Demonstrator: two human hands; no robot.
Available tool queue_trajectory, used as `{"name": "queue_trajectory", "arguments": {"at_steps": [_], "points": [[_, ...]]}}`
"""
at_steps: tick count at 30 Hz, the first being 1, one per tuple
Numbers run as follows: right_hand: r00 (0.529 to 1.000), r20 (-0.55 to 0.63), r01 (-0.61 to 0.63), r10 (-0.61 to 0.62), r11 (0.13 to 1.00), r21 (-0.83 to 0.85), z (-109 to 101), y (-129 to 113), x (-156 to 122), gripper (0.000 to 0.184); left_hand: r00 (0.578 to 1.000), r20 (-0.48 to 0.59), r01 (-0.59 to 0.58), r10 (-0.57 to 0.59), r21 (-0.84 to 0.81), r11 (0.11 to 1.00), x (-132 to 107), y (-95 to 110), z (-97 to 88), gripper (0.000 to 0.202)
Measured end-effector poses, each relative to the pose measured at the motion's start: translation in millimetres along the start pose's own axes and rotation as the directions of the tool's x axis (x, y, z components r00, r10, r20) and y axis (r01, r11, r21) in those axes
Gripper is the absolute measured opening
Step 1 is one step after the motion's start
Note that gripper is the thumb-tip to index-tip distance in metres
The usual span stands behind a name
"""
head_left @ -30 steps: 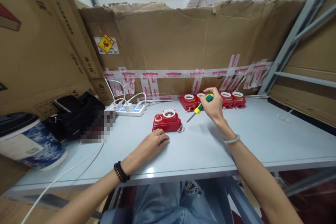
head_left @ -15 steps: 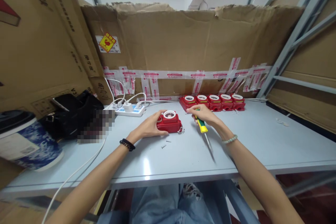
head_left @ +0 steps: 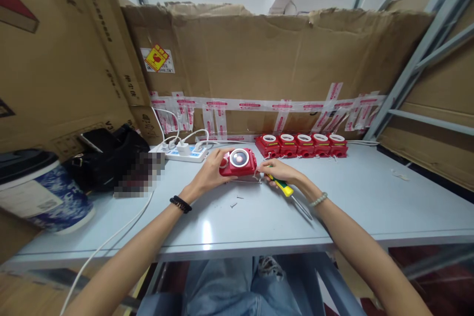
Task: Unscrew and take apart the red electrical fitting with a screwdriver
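Note:
A red box-shaped device (head_left: pixel 239 162) with a white-ringed round opening is tilted up toward me, lifted off the pale blue table (head_left: pixel 370 197). My left hand (head_left: pixel 209 174) grips its left side. My right hand (head_left: pixel 278 173) touches its right edge with the fingertips while holding a yellow and green screwdriver (head_left: pixel 285 188), whose blade points toward me along the table. Two small screws (head_left: pixel 235 201) lie on the table just in front of the device.
A row of several matching red devices (head_left: pixel 303 144) stands against the taped cardboard wall. A white power strip (head_left: pixel 183 153) with plugs and cables, a black bag (head_left: pixel 107 163) and a blue and white tub (head_left: pixel 37 192) sit at the left. Metal shelf posts rise at the right.
My left hand left the table, took the red device and tipped it up. My right hand dropped from the back row to the device's right edge, the screwdriver blade now pointing toward me.

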State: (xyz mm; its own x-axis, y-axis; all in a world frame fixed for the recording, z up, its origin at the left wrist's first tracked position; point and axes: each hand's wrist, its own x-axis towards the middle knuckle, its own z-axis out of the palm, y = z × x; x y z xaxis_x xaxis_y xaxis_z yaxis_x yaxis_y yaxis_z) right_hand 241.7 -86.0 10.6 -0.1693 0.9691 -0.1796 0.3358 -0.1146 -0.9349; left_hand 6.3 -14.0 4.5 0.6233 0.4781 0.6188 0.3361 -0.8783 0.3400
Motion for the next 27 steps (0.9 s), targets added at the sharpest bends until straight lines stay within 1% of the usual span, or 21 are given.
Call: {"name": "queue_trajectory", "arguments": {"at_steps": [4, 7, 10, 14, 19, 21, 22, 24, 27], "points": [[0.992, -0.033, 0.109, -0.119, 0.970, -0.216, 4.2, 0.9, -1.2, 0.014, 0.999, 0.021, -0.028, 0.028, 0.022, 0.999, -0.7, -2.7, -0.5, 0.070], [0.984, -0.049, 0.151, -0.173, 0.945, -0.290, 6.2, -0.3, -1.7, 0.012, 0.999, 0.022, -0.032, 0.032, 0.018, 0.999, -0.9, -3.4, -1.9, 0.070], [0.971, -0.096, 0.178, -0.220, 0.929, -0.324, 8.2, -1.4, -0.4, 0.009, 1.000, 0.015, -0.025, 0.025, -0.004, 1.000, -0.7, -2.6, -3.7, 0.070], [0.949, -0.189, 0.179, -0.253, 0.924, -0.338, 9.5, -4.0, 0.9, 0.007, 1.000, 0.010, 0.009, -0.008, -0.055, 0.998, -0.8, -2.1, -6.1, 0.072], [0.952, -0.226, 0.108, -0.207, 0.917, -0.384, 5.4, -7.6, -1.7, 0.011, 0.998, 0.015, 0.054, -0.054, -0.055, 0.997, -0.9, -8.6, -10.8, 0.073], [0.942, -0.239, 0.104, -0.234, 0.884, -0.456, 5.0, -7.3, -2.2, 0.013, 0.998, 0.006, 0.064, -0.063, -0.044, 0.997, -0.5, -12.8, -13.6, 0.073], [0.939, -0.225, 0.116, -0.260, 0.855, -0.506, 5.6, -6.9, -2.3, 0.014, 0.998, -0.009, 0.068, -0.068, -0.040, 0.997, -0.3, -14.9, -15.1, 0.073], [0.941, -0.167, 0.141, -0.295, 0.787, -0.601, 8.3, -6.3, -2.6, 0.014, 0.996, -0.046, 0.078, -0.079, -0.035, 0.996, -0.1, -18.4, -17.9, 0.072], [0.951, -0.100, 0.142, -0.291, 0.704, -0.695, 14.6, -7.0, -3.5, 0.019, 0.991, -0.083, 0.099, -0.101, -0.026, 0.995, -0.5, -21.9, -20.9, 0.072]]}}
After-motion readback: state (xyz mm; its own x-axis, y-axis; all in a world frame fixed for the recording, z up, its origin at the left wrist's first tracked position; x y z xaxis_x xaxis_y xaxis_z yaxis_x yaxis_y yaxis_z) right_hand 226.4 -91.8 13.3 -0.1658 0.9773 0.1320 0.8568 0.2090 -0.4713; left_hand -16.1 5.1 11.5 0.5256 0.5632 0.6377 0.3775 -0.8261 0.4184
